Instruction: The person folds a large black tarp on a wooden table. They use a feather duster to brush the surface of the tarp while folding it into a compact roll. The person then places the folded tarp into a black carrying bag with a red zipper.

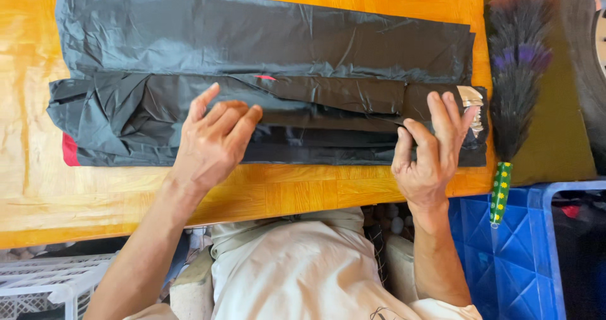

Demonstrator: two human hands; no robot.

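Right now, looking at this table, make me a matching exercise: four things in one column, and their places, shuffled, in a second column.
Things:
1. left hand
2. right hand
3. dark feather duster with a green dotted handle
4. blue plastic crate

Places:
A. off the table's right edge, lying on a dark surface
B. pressing the middle of the folded black plastic sheet
C. below the orange wooden table, at the lower right
D. on the sheet's right end

Pairs: 1-B, 2-D, 3-A, 4-C
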